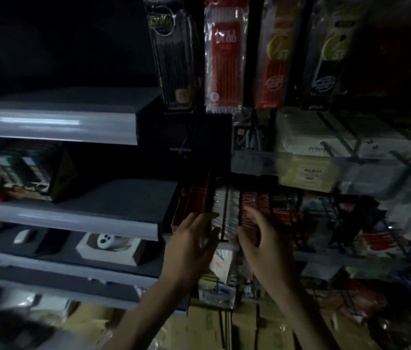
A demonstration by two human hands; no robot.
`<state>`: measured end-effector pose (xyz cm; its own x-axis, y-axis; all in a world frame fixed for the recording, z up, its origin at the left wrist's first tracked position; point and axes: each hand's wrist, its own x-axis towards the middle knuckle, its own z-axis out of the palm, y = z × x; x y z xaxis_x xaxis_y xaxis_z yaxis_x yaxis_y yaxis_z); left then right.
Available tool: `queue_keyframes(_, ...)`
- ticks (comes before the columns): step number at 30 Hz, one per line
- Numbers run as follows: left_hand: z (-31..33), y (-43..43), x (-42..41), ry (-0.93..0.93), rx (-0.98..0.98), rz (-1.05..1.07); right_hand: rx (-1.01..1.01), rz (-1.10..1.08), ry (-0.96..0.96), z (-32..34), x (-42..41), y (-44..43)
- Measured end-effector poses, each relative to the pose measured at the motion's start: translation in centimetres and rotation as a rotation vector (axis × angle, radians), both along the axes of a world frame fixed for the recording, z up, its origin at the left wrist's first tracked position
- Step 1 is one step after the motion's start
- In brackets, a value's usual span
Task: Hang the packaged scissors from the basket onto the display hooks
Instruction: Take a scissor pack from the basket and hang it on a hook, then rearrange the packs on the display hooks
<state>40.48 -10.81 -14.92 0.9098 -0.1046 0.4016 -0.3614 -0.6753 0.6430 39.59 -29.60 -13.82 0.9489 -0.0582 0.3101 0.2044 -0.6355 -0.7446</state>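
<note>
Nearest the camera, cardboard boxes [262, 329] lie on the floor under the rack, so anything dropped would likely land among them in the dark. Above them both forearms reach up to the rows of hanging goods. The left hand [191, 239] is held with fingers straight and spread, touching or just beside a row of white packs [220, 210] and holding nothing. The right hand [262, 236] sits against the front of a row of red packs [252, 205]; whether its thumb and fingers pinch a pack or only rest there is lost in the blur. None of these packs can be read as the packaged scissors, and the basket is out of view. The main risk, as I judge it, is the poor light: the hooks are hidden behind the packs, so a hang hole could miss its hook and the pack slip, or it could go onto the wrong row. A careless nudge could also push neighbouring packs off. Further back, grey shelves [55, 127] and pencil packs [224, 59] crowd the space.
</note>
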Motion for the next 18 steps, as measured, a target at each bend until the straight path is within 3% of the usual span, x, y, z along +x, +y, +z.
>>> queue_keyframes(5, 0.1, 3.9, -4.7, -0.039, 0.154, 0.094, 0.013, 0.172, -0.048, 0.9, -2.1, 3.2)
queue_keyframes(11, -0.3, 10.1, -9.8, 0.059, 0.258, 0.281, 0.133, 0.403, -0.035, -0.7, -2.9, 8.9)
queue_keyframes(18, -2.6, 16.3, -17.4, 0.223, 0.395, 0.537, 0.135, 0.676, 0.166, -5.2, -4.5, 16.8)
